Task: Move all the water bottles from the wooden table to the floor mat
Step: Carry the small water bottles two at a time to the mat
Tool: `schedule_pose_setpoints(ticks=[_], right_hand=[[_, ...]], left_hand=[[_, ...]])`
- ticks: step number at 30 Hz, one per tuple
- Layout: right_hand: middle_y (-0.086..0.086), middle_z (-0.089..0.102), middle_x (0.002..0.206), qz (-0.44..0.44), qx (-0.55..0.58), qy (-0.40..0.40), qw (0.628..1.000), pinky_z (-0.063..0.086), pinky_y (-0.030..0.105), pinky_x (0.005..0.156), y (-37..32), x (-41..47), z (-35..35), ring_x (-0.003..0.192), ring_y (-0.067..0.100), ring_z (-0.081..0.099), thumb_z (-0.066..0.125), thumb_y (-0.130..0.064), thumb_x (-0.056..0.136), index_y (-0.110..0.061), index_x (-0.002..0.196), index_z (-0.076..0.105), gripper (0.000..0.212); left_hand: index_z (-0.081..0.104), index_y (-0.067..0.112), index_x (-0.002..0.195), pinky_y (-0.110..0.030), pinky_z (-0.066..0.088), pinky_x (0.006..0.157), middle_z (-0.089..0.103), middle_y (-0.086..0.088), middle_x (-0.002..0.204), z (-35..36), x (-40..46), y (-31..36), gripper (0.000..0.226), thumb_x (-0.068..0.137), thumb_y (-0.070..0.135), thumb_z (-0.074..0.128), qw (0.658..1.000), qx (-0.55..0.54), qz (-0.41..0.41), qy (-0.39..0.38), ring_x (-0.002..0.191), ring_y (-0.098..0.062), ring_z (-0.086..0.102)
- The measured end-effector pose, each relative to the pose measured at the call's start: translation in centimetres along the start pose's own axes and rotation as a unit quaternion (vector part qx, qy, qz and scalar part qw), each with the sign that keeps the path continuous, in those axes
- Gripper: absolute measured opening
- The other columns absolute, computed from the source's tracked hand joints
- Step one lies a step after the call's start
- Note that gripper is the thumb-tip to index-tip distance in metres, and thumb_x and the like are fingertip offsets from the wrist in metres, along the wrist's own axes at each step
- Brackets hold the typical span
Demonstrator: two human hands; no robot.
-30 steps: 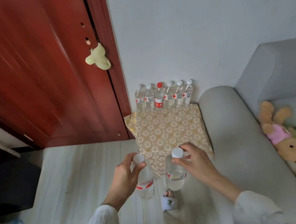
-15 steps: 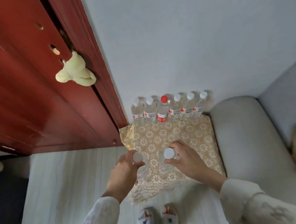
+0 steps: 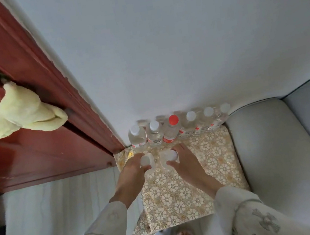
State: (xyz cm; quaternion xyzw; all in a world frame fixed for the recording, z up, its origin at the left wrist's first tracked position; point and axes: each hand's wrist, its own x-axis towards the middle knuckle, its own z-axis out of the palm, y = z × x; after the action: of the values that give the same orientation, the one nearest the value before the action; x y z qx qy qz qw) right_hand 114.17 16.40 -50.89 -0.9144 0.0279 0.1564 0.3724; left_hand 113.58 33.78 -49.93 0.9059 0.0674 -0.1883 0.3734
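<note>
The gold floor mat with white flower pattern (image 3: 184, 190) lies by the dark red wooden door (image 3: 33, 148). One clear plastic bottle's cap (image 3: 173, 120) is red; the others' are white.

At your twelve o'clock stands a plain pale wall (image 3: 178, 42). A dark red wooden door (image 3: 24, 154) fills your ten o'clock, a pale yellow cloth (image 3: 22, 116) hanging from it. Whitish plank floor (image 3: 53, 214) lies at eight o'clock, a grey sofa (image 3: 277, 148) at three.

Floor mat (image 3: 213, 160), gold floral pattern, on pale plank floor (image 3: 49, 215). Stock: 6 upright bottles (image 3: 178, 128) in back row along wall; 2 bottles (image 3: 158, 160) nearer front.
</note>
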Motion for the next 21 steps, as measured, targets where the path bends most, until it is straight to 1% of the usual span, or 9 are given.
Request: schedule_pose_setpoints(ticks=[2,4,6,8,13,15,17,18,21], right_hand=[[-0.004,0.043,0.104,-0.004,0.005,0.003,1.000,0.040,0.027,0.085,-0.1,1.3,0.5,0.094,0.013,0.044,0.062,-0.022,0.081,-0.011,0.105,0.048,0.030],[-0.006,0.043,0.107,-0.004,0.023,0.003,1.000,0.038,0.028,0.093,-0.4,2.4,0.8,0.098,0.011,0.042,0.062,-0.021,0.081,-0.010,0.112,0.047,0.036],[-0.005,0.043,0.105,0.003,0.032,0.003,0.999,0.036,0.026,0.091,-0.5,3.3,1.0,0.097,0.010,0.041,0.062,-0.020,0.081,-0.010,0.109,0.047,0.033],[-0.002,0.043,0.105,0.013,0.034,-0.001,0.999,0.034,0.023,0.087,-0.7,4.1,1.2,0.096,0.012,0.041,0.061,-0.018,0.082,-0.010,0.106,0.047,0.029],[0.005,0.044,0.114,0.028,0.037,-0.007,0.999,0.034,0.022,0.088,-0.9,5.1,1.8,0.103,0.016,0.044,0.059,-0.019,0.083,-0.008,0.112,0.045,0.034],[0.005,0.044,0.116,0.036,0.047,-0.007,0.998,0.033,0.021,0.087,-0.8,5.1,1.8,0.101,0.013,0.043,0.059,-0.020,0.083,-0.009,0.114,0.045,0.036],[0.005,0.044,0.118,0.043,0.065,-0.010,0.997,0.031,0.020,0.086,-0.8,5.0,1.7,0.099,0.010,0.042,0.060,-0.021,0.082,-0.010,0.117,0.044,0.039],[0.005,0.044,0.119,0.049,0.078,-0.016,0.996,0.032,0.021,0.086,-0.9,4.9,1.6,0.099,0.010,0.042,0.061,-0.021,0.082,-0.011,0.119,0.043,0.042],[0.007,0.047,0.126,0.060,0.130,-0.046,0.989,0.039,0.031,0.093,-1.4,4.4,1.1,0.108,0.016,0.046,0.062,-0.021,0.079,-0.015,0.126,0.038,0.053]], left_hand=[[0.049,0.019,0.118,-0.035,0.044,0.081,0.062,-0.006,0.115,0.2,1.6,-0.4,0.035,0.085,0.021,0.059,1.000,-0.009,-0.006,-0.003,0.101,-0.023,0.055],[0.049,0.020,0.119,-0.036,0.045,0.082,0.062,-0.005,0.115,0.5,2.8,-0.6,0.036,0.085,0.020,0.059,1.000,-0.022,-0.013,-0.002,0.100,-0.023,0.056],[0.049,0.018,0.120,-0.040,0.047,0.087,0.061,-0.005,0.115,0.6,3.8,-0.7,0.036,0.085,0.018,0.058,0.999,-0.030,-0.017,-0.001,0.100,-0.023,0.056],[0.050,0.019,0.117,-0.041,0.047,0.084,0.062,-0.005,0.109,0.8,4.5,-0.7,0.033,0.085,0.017,0.057,0.999,-0.040,-0.025,0.001,0.096,-0.023,0.056],[0.050,0.017,0.113,-0.020,0.037,0.061,0.058,0.000,0.094,1.3,5.3,-0.6,0.027,0.086,0.015,0.056,0.997,-0.073,-0.020,0.009,0.083,-0.015,0.053],[0.049,0.014,0.115,-0.014,0.033,0.059,0.055,0.001,0.093,1.4,5.3,-0.4,0.029,0.087,0.015,0.056,0.997,-0.079,-0.016,0.014,0.079,-0.011,0.051],[0.046,0.012,0.117,-0.017,0.035,0.062,0.056,-0.003,0.098,1.4,5.2,-0.2,0.031,0.088,0.015,0.055,0.996,-0.087,-0.021,0.019,0.081,-0.011,0.050],[0.045,0.011,0.119,-0.020,0.036,0.068,0.057,-0.006,0.102,1.5,5.1,-0.1,0.032,0.088,0.015,0.054,0.996,-0.086,-0.025,0.023,0.084,-0.013,0.050],[0.039,0.009,0.126,-0.024,0.034,0.080,0.055,-0.013,0.118,1.5,4.5,0.3,0.039,0.089,0.015,0.051,0.997,-0.073,-0.031,0.019,0.095,-0.016,0.047]])
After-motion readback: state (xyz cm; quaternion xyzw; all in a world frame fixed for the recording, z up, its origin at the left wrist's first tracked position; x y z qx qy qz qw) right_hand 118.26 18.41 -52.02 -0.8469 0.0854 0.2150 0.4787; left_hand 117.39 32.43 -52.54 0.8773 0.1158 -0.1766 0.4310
